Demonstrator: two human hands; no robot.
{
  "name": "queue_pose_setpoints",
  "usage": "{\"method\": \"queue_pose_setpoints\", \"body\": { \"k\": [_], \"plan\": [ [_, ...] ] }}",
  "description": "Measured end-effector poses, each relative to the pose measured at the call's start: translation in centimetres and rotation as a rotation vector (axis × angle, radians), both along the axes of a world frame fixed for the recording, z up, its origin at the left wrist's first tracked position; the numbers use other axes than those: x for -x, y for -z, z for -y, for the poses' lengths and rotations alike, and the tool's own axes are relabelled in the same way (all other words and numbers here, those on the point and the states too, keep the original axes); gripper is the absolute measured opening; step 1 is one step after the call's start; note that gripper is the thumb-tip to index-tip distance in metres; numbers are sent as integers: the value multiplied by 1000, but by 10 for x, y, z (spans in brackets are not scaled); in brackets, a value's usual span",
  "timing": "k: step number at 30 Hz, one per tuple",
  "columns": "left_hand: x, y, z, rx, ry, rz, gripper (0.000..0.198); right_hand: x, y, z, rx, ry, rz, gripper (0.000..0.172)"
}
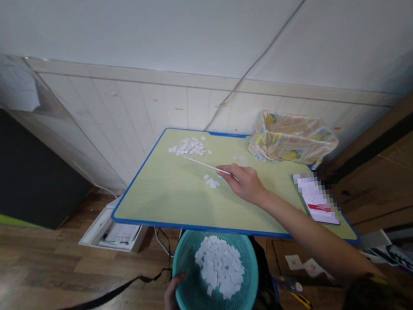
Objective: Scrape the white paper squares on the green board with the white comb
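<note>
My left hand grips the rim of a teal plastic basket that holds a heap of small white pieces, below the near edge of a green table with a blue rim. My right hand reaches over the table, fingers closed on a thin white stick. The stick points left toward a pile of white pieces at the table's far side. A few more white pieces lie just left of my right hand.
A patterned cloth-covered box sits at the table's far right. A white card lies on the right edge. A white tray rests on the wooden floor to the left, and a dark strap crosses the floor.
</note>
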State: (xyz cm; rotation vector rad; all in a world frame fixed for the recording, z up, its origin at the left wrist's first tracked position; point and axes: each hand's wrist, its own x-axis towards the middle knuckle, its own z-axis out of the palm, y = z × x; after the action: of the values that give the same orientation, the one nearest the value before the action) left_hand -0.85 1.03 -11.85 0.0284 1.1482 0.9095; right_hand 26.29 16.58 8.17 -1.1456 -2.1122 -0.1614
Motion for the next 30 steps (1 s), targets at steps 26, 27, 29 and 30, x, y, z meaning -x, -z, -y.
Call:
{"method": "queue_pose_setpoints", "body": {
  "k": [26,27,29,30],
  "plan": [
    [-2,-2,1,29,31,66,9,-28,7,12,50,31,-164,13],
    [-2,-2,2,30,34,67,9,-24,8,12,59,7,-147,12],
    [-2,-2,2,20,33,62,9,-20,10,12,61,-20,-108,12],
    [-2,-2,2,15,34,62,9,-19,11,11,56,-23,-87,13]
  ]
}}
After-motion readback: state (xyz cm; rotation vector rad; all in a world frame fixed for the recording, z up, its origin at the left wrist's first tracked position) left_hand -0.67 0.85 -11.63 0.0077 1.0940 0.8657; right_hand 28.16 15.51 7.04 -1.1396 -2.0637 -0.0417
